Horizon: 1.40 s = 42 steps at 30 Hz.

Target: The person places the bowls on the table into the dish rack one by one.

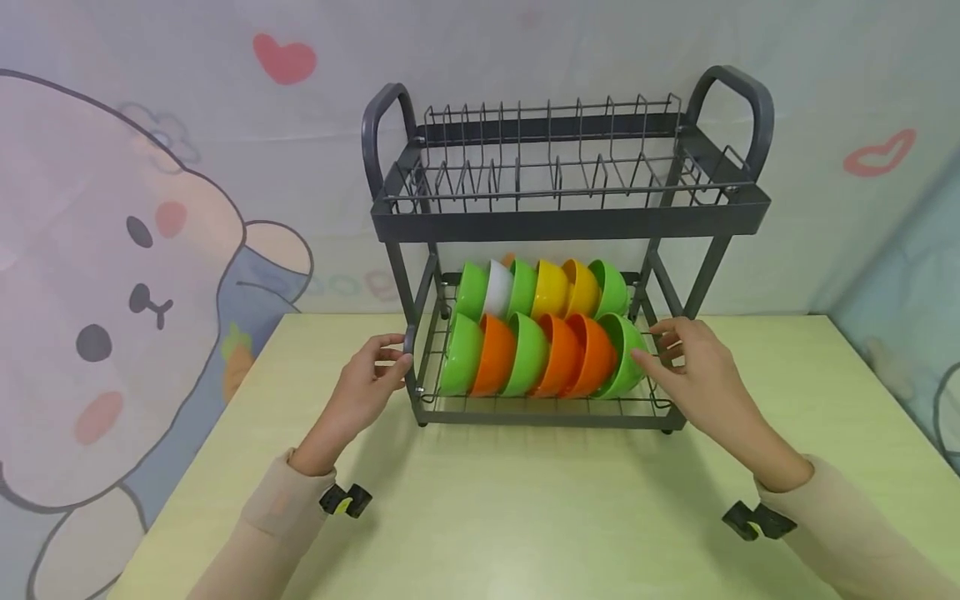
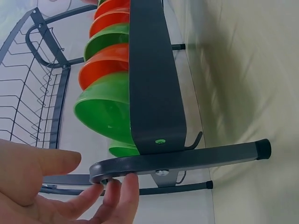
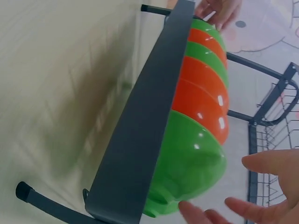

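Note:
A dark grey two-tier dish rack [image 1: 570, 222] stands on the table. Its lower tier bears two rows of bowls; the front row mixes green and orange, with a green bowl [image 1: 462, 357] at the left end and another green bowl [image 1: 627, 357] at the right. My left hand [image 1: 372, 375] is beside the rack's left front leg, its fingertips touching the post [image 2: 140, 164] and the thumb held apart. My right hand [image 1: 693, 367] is by the right front leg, fingers loosely bent near the end green bowl [image 3: 191, 156], holding nothing.
The back row has green, yellow and white bowls, among them a yellow bowl [image 1: 551, 290]. Two curved handles rise from the upper wire tier [image 1: 517, 200]. Behind the pale table [image 1: 525, 517] hangs a cartoon-print cloth [image 1: 330, 167]. A dark cable [image 1: 941, 417] shows at far right.

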Tool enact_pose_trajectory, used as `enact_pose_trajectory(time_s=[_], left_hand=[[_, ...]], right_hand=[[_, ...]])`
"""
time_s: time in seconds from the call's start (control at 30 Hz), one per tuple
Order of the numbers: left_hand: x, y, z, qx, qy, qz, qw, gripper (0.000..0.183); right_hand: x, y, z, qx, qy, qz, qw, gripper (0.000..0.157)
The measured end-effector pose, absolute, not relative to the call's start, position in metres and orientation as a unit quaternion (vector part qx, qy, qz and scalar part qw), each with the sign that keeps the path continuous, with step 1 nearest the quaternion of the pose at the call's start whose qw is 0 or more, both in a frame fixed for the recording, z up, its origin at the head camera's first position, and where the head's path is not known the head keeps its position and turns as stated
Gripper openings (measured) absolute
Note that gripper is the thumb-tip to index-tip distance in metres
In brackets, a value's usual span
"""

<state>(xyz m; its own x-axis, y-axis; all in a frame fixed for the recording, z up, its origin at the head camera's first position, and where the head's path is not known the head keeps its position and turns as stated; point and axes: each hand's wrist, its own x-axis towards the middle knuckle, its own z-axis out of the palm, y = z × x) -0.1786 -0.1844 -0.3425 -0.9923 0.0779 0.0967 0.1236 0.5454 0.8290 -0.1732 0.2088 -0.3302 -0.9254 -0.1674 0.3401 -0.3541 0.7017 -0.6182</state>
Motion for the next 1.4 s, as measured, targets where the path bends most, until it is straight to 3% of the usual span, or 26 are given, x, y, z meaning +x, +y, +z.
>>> enact_pose_trajectory(time_s=[0.27, 0.57, 0.67, 0.83, 1.17, 1.4], left_hand=[[-0.161, -0.185, -0.336, -0.093, -0.914, -0.390, 0.062, 0.055], [-0.130, -0.181, -0.337, -0.094, -0.936, -0.302, 0.157, 0.050], [-0.119, -0.176, -0.338, -0.109, -0.936, -0.277, 0.189, 0.047], [-0.103, -0.165, -0.339, -0.166, -0.935, -0.236, 0.206, 0.047], [-0.077, -0.140, -0.350, -0.314, -0.928, -0.123, 0.160, 0.066], [-0.068, -0.135, -0.366, -0.352, -0.923, -0.077, 0.134, 0.077]], right_hand=[[-0.148, 0.218, -0.329, 0.172, -0.885, 0.400, 0.163, 0.020], [-0.116, 0.216, -0.342, 0.178, -0.892, 0.405, 0.092, 0.014], [-0.108, 0.213, -0.348, 0.192, -0.899, 0.387, 0.073, 0.020], [-0.094, 0.205, -0.356, 0.221, -0.920, 0.317, 0.065, 0.041], [-0.077, 0.197, -0.374, 0.352, -0.903, 0.198, 0.149, 0.067], [-0.070, 0.196, -0.388, 0.341, -0.928, 0.127, 0.084, 0.086]])
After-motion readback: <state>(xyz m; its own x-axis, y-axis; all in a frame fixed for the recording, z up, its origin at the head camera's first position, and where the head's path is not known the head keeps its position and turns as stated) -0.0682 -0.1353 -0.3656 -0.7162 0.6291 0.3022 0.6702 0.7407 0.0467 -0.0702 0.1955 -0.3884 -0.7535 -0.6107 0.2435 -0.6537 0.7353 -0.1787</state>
